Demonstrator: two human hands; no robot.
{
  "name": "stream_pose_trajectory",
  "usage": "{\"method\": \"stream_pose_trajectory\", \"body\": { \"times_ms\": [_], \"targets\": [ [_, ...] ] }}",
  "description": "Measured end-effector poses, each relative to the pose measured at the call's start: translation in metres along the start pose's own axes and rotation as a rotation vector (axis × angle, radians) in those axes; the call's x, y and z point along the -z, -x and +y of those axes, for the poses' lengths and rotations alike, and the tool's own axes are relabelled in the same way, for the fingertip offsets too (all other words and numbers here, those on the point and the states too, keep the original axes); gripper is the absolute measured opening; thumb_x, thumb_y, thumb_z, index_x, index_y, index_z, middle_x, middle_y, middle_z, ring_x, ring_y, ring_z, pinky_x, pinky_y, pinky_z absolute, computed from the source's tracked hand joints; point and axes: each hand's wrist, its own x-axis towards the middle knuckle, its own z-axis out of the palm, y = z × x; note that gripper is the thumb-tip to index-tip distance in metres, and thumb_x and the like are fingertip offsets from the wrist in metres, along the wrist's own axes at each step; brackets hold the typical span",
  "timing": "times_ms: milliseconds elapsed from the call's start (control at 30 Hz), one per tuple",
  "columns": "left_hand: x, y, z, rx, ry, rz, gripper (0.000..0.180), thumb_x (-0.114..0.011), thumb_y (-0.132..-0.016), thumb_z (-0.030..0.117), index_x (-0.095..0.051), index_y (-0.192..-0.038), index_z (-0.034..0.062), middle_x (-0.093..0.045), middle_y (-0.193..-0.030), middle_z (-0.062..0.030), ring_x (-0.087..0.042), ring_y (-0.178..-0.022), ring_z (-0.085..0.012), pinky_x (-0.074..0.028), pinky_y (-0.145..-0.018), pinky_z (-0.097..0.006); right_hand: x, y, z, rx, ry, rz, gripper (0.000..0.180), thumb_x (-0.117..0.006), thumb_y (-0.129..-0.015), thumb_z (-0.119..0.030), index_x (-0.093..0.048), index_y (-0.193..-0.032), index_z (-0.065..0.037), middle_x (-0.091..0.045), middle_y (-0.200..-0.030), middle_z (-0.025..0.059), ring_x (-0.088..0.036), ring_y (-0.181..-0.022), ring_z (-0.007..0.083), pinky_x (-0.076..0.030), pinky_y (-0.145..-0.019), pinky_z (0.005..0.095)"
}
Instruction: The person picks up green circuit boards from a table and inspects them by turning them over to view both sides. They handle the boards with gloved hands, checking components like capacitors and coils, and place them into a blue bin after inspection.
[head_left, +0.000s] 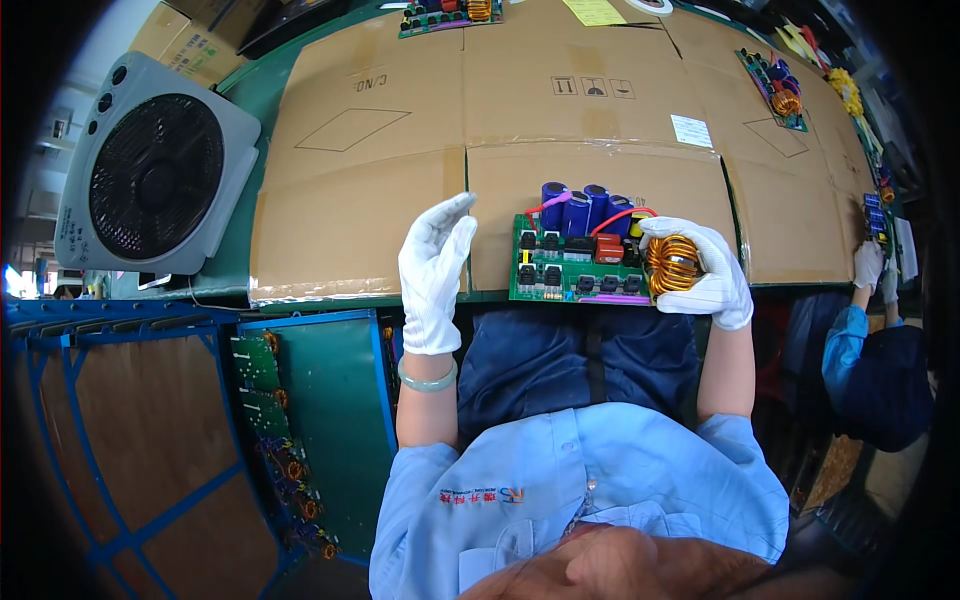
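While the right hand grips the copper-wound toroidal inductor at the right end of the circuit board, the left hand stands apart to the left of the board, fingers extended upward. Both wear white gloves. In the head view, the circuit board is at the near edge of the worktop, in front of the person; whether it rests fully on the cardboard sheeting or is partly raised cannot be determined. The right-hand fingertips behind the inductor are concealed.

Hidden or unclear items: one further circuit board is cut off by the upper edge. At far right, a co-worker's gloved hands are small, beside a board; their grip cannot be made out. At lower left, rack-held boards overlap in shadow beside a blue-framed green panel, preventing a reliable count. A yellow sheet is also cut off above.

Counts: on the near board, four blue cylindrical capacitors are visible, with two red wires and one toroidal inductor. One separate board lies at upper right. One grey box fan stands at left. One white label is on the cardboard.
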Motion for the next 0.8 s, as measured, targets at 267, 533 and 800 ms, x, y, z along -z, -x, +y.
{"method": "stream_pose_trajectory", "body": {
  "times_ms": [267, 533, 800],
  "targets": [
    [0.006, 0.038, -0.004, -0.036, -0.016, 0.144, 0.027, -0.068, -0.098, 0.005, -0.065, -0.123, -0.0046, -0.071, -0.117, -0.0104, -0.064, -0.104, -0.0106, -0.051, -0.091, -0.023, -0.023, 0.003, -0.024, 0.147, 0.227, 0.089, 0.073, -0.093, -0.065, -0.022, -0.062, -0.127, 0.003, -0.069, -0.124, 0.0179, -0.070, -0.110, 0.0303, -0.053, -0.097, 0.0367],
    [-0.022, 0.061, -0.010, -0.368, -0.395, 0.222, 0.020, -0.071, -0.090, 0.002, -0.070, -0.110, 0.0011, -0.072, -0.113, -0.0138, -0.067, -0.109, -0.0285, -0.050, -0.100, -0.038, -0.093, -0.041, 0.000, 0.334, 0.525, 0.464, 0.068, -0.091, -0.071, -0.031, -0.064, -0.126, -0.001, -0.070, -0.118, 0.0157, -0.071, -0.102, 0.0325, -0.058, -0.088, 0.0377],
    [-0.058, 0.055, 0.010, -0.523, -0.748, -0.141, 0.046, -0.082, -0.078, 0.011, -0.066, -0.120, 0.0008, -0.070, -0.116, -0.0193, -0.067, -0.107, -0.0360, -0.052, -0.095, -0.042, -0.079, -0.028, 0.000, 0.293, 0.290, 0.414, 0.046, -0.081, -0.084, -0.013, -0.067, -0.125, 0.002, -0.073, -0.115, 0.0122, -0.070, -0.106, 0.0232, -0.056, -0.092, 0.0340]
  ]
}}
